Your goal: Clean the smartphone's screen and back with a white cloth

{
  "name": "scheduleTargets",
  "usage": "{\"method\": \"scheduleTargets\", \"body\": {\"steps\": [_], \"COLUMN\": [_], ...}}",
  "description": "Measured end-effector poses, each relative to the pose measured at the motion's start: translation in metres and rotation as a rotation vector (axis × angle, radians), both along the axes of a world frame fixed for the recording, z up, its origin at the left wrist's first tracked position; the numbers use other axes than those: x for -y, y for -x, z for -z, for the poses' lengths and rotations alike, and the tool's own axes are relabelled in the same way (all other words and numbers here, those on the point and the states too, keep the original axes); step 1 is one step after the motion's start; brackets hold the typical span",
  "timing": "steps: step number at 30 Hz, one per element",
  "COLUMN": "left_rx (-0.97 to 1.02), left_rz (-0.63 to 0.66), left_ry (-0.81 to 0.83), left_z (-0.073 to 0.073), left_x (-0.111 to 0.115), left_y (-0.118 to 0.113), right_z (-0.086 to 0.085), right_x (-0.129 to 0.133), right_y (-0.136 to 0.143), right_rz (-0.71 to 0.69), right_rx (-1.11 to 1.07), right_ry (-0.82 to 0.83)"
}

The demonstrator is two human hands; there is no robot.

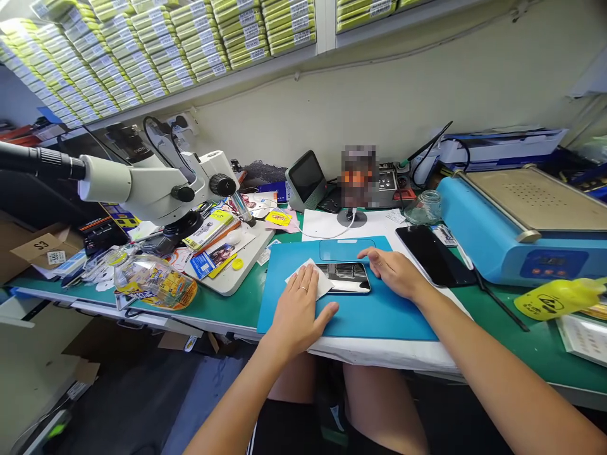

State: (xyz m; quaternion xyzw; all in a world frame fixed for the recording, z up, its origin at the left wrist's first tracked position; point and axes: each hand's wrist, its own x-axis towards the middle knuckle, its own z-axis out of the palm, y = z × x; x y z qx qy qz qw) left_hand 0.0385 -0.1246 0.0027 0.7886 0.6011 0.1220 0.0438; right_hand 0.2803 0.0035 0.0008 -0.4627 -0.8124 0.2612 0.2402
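Note:
A smartphone with a glossy, reflective screen lies on a blue work mat. My left hand lies flat, fingers stretched out and thumb apart, over a white wipe. The wipe covers the phone's left end, and those fingers press on it. Beside the phone's right end is my right hand, its index finger extended and the others loosely bent, with nothing seen in it. Whether it touches the phone's edge I cannot tell. Just behind the phone lies a clear, phone-sized sheet.
A microscope stands at left, near a plastic jar on its side. A dark phone, a blue heating plate machine and a yellow bottle are at right. A small display and a glass jar stand behind.

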Motion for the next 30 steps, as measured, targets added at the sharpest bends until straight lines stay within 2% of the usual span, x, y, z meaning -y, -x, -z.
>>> {"method": "scheduleTargets", "body": {"steps": [5,7,11,13,15,19,21,27,30], "left_rx": [-0.015,-0.022,-0.032,-0.032,-0.027,-0.006,-0.003,0.001,-0.006], "left_rz": [0.001,-0.015,-0.055,-0.067,-0.066,-0.039,-0.038,-0.084,-0.078], "left_ry": [-0.011,-0.004,-0.006,-0.017,-0.035,-0.06,-0.06,-0.039,-0.031], "left_z": [0.001,0.0,-0.003,-0.003,0.0,0.008,0.009,0.004,0.003], "left_x": [0.024,0.017,-0.014,-0.018,-0.009,0.022,0.026,-0.01,-0.009], "left_y": [0.001,0.0,-0.006,-0.008,-0.008,-0.003,-0.001,0.0,0.001], "right_z": [0.0,0.001,-0.001,-0.003,-0.006,-0.009,-0.01,-0.01,-0.008], "right_x": [0.0,-0.001,-0.001,0.001,0.004,0.006,0.006,0.004,0.003], "right_y": [0.001,0.001,0.0,0.0,0.0,0.002,0.003,0.002,0.002], "right_rz": [0.007,0.001,0.002,0.001,-0.006,-0.009,-0.004,-0.015,-0.009], "right_rx": [0.03,0.049,0.053,0.049,0.053,0.073,0.069,0.066,0.079], "right_ry": [-0.019,-0.02,-0.019,-0.008,-0.002,-0.007,-0.006,-0.004,0.011]}}
